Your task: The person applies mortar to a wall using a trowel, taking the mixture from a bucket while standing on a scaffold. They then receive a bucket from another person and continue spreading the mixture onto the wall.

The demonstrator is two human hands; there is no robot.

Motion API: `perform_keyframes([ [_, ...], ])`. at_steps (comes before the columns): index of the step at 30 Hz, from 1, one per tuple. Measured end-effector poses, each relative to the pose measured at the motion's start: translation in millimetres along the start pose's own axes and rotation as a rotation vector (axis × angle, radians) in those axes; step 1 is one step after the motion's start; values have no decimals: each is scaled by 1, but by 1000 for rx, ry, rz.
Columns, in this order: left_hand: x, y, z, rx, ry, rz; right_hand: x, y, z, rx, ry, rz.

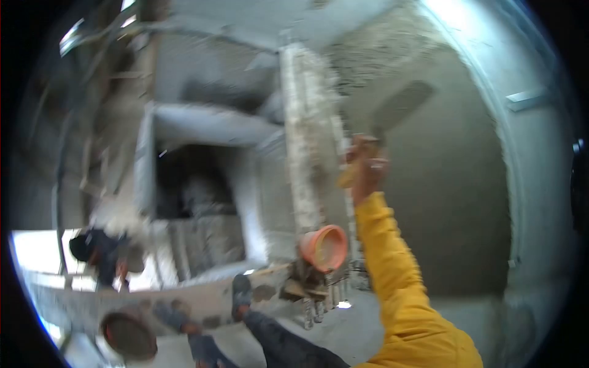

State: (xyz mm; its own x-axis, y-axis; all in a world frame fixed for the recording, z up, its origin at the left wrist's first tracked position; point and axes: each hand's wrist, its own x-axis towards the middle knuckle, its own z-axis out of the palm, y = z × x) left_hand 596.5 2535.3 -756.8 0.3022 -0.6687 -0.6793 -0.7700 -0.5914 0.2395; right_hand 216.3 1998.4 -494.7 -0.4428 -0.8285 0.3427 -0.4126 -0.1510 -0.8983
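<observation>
My right hand (367, 167), in a yellow sleeve (399, 270), is closed around the handle of a plastering trowel. The trowel's long grey blade (403, 105) lies against or close to the wall; blur hides whether it touches. Smooth wet plaster (442, 184) covers most of this wall panel, and its upper part (392, 46) looks rough. To the lower left of my hand is an orange bucket (325, 248) with greyish stuff inside. My left hand is out of view.
My feet (242, 291) are on a stained ledge (208, 306). A round dark pan (129, 336) is near them. Another person (109, 254) is below at the left. A square opening (199, 178) and a rough pillar (310, 129) are left of the panel.
</observation>
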Motion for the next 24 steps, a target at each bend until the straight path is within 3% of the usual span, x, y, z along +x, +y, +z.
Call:
perform_keyframes([
  [1, -2, -16, 17, -74, 36, -50, -9, 10, 17, 42, -7, -69],
  [2, -5, -1, 3, -19, 84, 2, -11, 19, 12, -138, -115, -96],
  [3, -11, 28, -44, -74, -68, -92, -36, 22, 20, 72, -198, -108],
  [11, -7, 21, -46, -112, -97, -157, -296, 119, 148, 246, -758, 911],
  [14, -8, 12, -44, -161, -57, -141, -378, 156, 198, 283, -827, 1174],
  [17, -3, 3, -49, -218, -13, -135, -435, 184, 248, 243, -869, 1300],
  [24, 12, -16, -57, -257, 27, -147, -553, 299, 323, 405, -640, 1565],
])
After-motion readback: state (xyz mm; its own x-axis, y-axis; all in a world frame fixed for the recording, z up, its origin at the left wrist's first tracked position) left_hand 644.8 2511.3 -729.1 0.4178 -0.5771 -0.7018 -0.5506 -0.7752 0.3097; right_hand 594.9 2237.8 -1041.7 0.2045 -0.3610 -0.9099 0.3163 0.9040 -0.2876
